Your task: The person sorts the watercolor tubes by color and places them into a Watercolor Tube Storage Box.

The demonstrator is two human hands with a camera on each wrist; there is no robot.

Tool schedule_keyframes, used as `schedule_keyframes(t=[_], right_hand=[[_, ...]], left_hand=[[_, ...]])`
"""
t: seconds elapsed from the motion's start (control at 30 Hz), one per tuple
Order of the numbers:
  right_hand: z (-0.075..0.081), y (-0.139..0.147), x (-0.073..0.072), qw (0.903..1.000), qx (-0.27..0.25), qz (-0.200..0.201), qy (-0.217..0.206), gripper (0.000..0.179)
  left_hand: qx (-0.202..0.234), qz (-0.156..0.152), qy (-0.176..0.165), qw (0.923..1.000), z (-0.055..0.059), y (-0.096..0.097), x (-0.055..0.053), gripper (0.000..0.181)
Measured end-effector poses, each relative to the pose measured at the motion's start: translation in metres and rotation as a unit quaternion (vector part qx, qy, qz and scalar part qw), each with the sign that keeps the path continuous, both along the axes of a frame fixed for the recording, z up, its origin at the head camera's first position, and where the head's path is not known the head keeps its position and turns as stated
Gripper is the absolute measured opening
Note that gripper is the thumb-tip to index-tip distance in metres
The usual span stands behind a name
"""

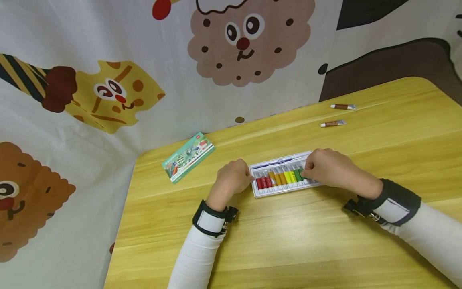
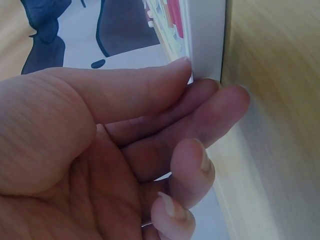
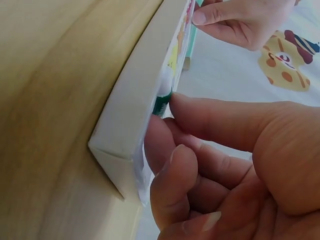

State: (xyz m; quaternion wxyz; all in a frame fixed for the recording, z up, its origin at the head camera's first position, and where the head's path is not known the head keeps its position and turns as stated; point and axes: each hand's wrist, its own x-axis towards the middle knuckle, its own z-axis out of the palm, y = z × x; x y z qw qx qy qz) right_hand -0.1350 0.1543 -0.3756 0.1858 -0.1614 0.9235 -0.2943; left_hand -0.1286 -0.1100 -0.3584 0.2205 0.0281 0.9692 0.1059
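Note:
A white tray [image 1: 274, 193] of paint tubes lies on the table, its tubes running from red through orange and yellow to green. A thin blue paintbrush [image 1: 274, 163] rests along its far side. My left hand [image 1: 232, 176] pinches the tray's left end between thumb and fingers, as the left wrist view shows at the tray's white edge [image 2: 207, 40]. Over the right part of the tray, my right hand [image 1: 333, 170] pinches a green paint tube [image 3: 161, 104] that sits in it. That hand hides the tray's right end in the head view.
Two brown paint tubes [image 1: 333, 123] lie apart at the back right of the table [image 1: 281, 241]. A green printed box [image 1: 189, 157] lies at the back left. Behind the table hangs a white curtain [image 1: 162, 40] with cartoon biscuits.

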Motion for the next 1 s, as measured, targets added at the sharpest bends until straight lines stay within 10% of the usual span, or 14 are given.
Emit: schedule_keyframes(t=[1.0], right_hand=[[-0.0065, -0.0028, 0.0003, 0.9994, 0.029, 0.015, 0.009, 0.021]], left_hand=[[0.002, 0.005, 0.005, 1.0, -0.0032, 0.0005, -0.0005, 0.033]])
